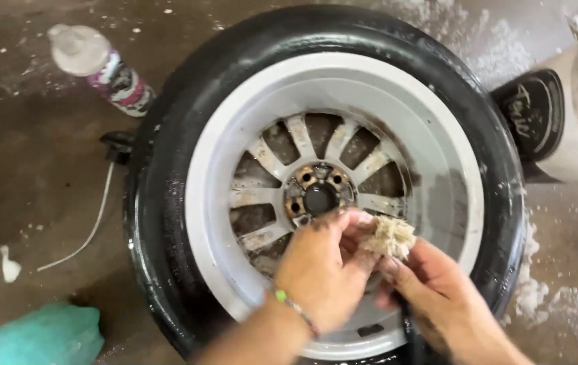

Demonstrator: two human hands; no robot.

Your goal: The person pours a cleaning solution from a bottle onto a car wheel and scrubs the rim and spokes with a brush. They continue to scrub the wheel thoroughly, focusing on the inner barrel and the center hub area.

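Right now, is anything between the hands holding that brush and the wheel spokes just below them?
Nothing visible is. The left hand and right hand hold the tan brush head over the lower right spokes of the wheel rim, with no other object between them. The hands themselves hide the spokes directly beneath.

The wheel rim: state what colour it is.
The wheel rim is silver-grey, with rusty brown at the hub; head view shows it.

Spray bottle (103,67) on the wet concrete floor (18,169), teal cloth (32,336), white cord (89,230).
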